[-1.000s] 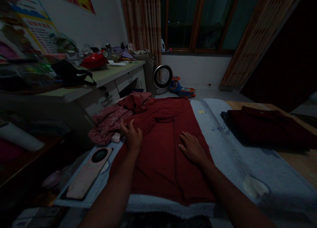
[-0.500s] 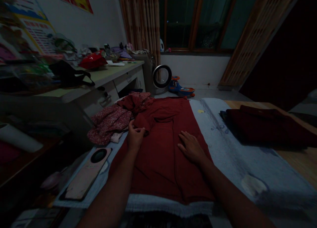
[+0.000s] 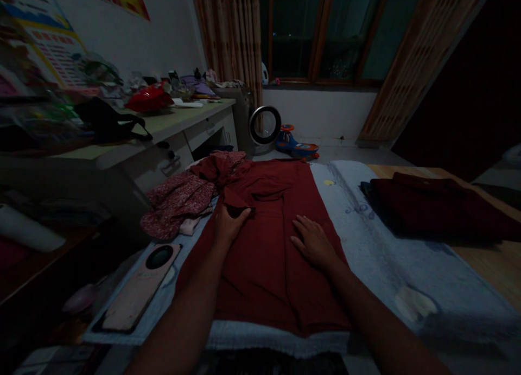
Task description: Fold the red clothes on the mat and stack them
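Observation:
A dark red garment (image 3: 260, 272), which looks like a long-sleeved shirt, lies spread in front of me, lightly wrinkled. My left hand (image 3: 228, 226) is closed on a folded part of it that looks like a sleeve end, the thumb on the near side and the other fingers partly hidden by cloth. On the right half of the garment, my right hand (image 3: 311, 239) rests palm down with its fingers stretched out. A crumpled floral red garment (image 3: 179, 201) touches the shirt's far left side.
Beneath everything is a light blue patterned cover (image 3: 366, 266). A pink phone (image 3: 136, 293) lies at the left edge. Folded dark clothes (image 3: 439, 207) are stacked at right. A cluttered desk (image 3: 163, 126) stands along the left; a blue ride-on toy (image 3: 299, 145) is on the floor.
My left hand has moved slightly to the right and nearer, bringing the sleeve end with it. The right hand stays flat in the same place.

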Action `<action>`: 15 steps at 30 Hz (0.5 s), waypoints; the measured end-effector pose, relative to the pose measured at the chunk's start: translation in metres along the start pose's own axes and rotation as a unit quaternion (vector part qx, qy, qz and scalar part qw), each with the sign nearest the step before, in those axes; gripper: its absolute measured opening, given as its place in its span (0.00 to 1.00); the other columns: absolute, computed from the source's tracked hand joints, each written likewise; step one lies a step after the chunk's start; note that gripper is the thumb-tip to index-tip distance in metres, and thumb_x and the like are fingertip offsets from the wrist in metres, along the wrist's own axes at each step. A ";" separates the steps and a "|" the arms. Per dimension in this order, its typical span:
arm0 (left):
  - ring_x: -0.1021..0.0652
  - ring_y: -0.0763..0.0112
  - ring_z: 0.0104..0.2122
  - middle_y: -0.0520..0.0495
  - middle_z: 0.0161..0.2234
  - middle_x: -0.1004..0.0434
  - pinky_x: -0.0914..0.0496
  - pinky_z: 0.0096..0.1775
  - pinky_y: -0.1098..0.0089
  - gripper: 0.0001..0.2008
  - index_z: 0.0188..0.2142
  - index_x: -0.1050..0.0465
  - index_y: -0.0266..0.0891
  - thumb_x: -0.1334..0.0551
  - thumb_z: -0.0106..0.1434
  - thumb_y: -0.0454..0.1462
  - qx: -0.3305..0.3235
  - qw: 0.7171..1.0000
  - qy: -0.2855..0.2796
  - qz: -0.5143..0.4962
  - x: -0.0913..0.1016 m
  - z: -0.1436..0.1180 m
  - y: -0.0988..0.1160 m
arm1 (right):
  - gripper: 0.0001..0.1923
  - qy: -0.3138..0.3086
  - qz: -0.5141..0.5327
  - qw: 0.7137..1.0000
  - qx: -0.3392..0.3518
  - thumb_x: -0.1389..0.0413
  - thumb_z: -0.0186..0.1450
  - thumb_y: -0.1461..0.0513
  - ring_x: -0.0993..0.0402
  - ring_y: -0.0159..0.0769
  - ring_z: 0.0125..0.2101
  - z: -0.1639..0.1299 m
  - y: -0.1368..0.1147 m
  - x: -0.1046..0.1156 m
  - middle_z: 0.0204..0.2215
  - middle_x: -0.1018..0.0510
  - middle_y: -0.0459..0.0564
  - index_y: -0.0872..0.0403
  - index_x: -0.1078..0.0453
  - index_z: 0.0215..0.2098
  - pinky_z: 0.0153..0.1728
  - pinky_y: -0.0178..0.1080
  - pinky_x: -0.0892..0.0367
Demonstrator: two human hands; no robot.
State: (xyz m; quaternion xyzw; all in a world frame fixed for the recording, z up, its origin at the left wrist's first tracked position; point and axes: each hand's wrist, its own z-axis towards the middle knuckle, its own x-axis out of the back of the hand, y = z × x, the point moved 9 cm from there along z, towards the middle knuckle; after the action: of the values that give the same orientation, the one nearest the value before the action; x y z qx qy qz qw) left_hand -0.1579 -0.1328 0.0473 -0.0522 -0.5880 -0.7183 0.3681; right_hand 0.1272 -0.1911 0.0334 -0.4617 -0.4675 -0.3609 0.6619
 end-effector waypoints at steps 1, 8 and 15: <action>0.23 0.55 0.47 0.37 0.46 0.23 0.30 0.47 0.61 0.30 0.48 0.30 0.37 0.33 0.51 0.53 0.007 1.000 -0.009 0.003 -0.001 0.000 -0.001 | 0.28 0.000 0.001 1.000 -0.002 0.53 0.69 0.52 0.51 0.44 0.65 0.000 0.000 0.000 0.66 0.44 0.55 0.54 0.42 0.64 0.63 0.51 0.53; 0.25 0.51 0.51 0.34 0.47 0.22 0.32 0.50 0.58 0.23 0.46 0.26 0.36 0.48 0.65 0.51 0.052 0.998 -0.031 -0.002 -0.005 0.008 -0.012 | 0.28 -0.003 0.004 1.000 -0.006 0.53 0.69 0.51 0.51 0.44 0.65 0.000 0.002 -0.002 0.66 0.44 0.55 0.53 0.42 0.64 0.63 0.51 0.53; 0.22 0.50 0.45 0.36 0.40 0.20 0.31 0.46 0.57 0.19 0.38 0.24 0.37 0.47 0.63 0.47 0.096 0.995 -0.016 0.004 0.000 0.011 -0.027 | 0.28 -0.003 0.002 1.000 -0.003 0.53 0.69 0.52 0.51 0.45 0.65 0.001 0.001 -0.001 0.66 0.44 0.55 0.55 0.41 0.64 0.63 0.51 0.53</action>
State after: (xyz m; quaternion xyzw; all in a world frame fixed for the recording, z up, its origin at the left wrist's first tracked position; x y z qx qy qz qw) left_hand -0.1778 -0.1217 0.0288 -0.0303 -0.6600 -0.6561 0.3647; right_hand 0.1276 -0.1897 0.0320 -0.4660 -0.4674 -0.3592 0.6598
